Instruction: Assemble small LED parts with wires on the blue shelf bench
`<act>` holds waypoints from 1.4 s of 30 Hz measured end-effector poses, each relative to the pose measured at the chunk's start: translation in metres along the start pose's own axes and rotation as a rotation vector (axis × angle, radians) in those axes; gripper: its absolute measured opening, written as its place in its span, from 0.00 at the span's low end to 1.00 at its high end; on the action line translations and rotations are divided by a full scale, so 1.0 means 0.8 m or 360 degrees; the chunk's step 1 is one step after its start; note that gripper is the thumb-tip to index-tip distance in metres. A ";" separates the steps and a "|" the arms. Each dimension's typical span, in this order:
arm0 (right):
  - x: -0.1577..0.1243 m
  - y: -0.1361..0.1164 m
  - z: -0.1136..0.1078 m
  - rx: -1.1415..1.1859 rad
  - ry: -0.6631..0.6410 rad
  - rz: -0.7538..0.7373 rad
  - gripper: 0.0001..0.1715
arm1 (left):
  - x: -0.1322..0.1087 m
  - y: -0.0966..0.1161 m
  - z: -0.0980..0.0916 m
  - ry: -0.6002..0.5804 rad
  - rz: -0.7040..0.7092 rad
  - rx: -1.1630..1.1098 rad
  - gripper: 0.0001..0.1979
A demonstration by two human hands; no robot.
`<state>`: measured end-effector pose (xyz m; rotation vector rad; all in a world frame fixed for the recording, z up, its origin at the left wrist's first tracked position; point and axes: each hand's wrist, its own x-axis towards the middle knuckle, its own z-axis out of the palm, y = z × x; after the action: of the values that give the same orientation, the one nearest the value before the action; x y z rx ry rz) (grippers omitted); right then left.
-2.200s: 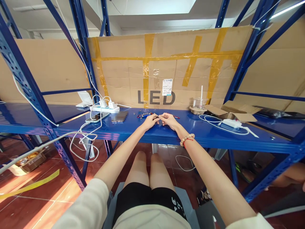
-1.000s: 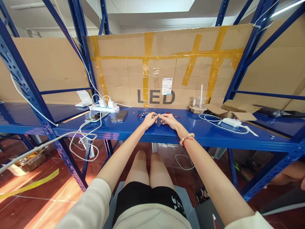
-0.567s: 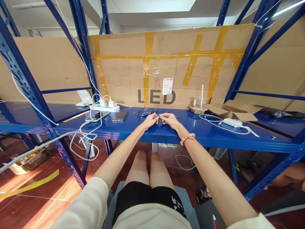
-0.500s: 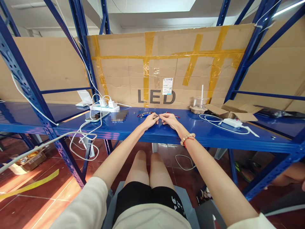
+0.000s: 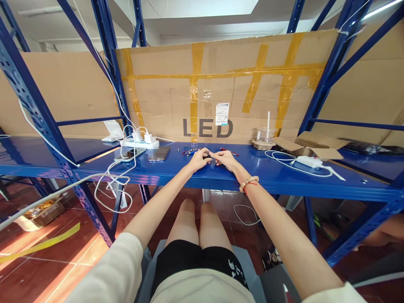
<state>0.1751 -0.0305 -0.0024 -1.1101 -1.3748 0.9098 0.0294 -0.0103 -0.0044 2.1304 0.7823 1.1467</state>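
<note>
My left hand [image 5: 199, 160] and my right hand [image 5: 225, 159] rest side by side on the blue shelf [image 5: 176, 170], fingertips meeting. Both are pinched on a small dark part [image 5: 208, 156] held between them; it is too small to name. Just behind the hands lie several small metal pieces [image 5: 190, 151] and a thin red tool [image 5: 229, 150]. A bead bracelet [image 5: 248, 183] is on my right wrist.
A white power strip [image 5: 141, 143] with chargers and a phone [image 5: 129, 155] sit left of the hands, cables hanging off the shelf. A plastic cup [image 5: 264, 136], an open cardboard box [image 5: 307, 147] and a white adapter [image 5: 309, 161] stand to the right. Taped cardboard marked LED backs the shelf.
Both hands stay pinched together at the same spot on the shelf; only the fingers shift slightly. Nothing else has moved.
</note>
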 end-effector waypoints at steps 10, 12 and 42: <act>-0.001 -0.005 0.000 0.0068 -0.0042 0.0030 0.23 | 0.003 0.005 0.005 0.0110 -0.0064 -0.0045 0.05; 0.000 -0.004 -0.001 0.0128 -0.0035 0.0043 0.22 | 0.003 0.008 0.005 0.0126 -0.0083 0.0004 0.04; 0.006 0.002 -0.006 0.0126 -0.0125 0.0055 0.09 | 0.006 -0.011 0.001 0.0263 -0.0048 0.0253 0.04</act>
<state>0.1798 -0.0260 -0.0020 -1.0505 -1.3748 1.0336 0.0305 -0.0014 -0.0090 2.1632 1.0073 1.2953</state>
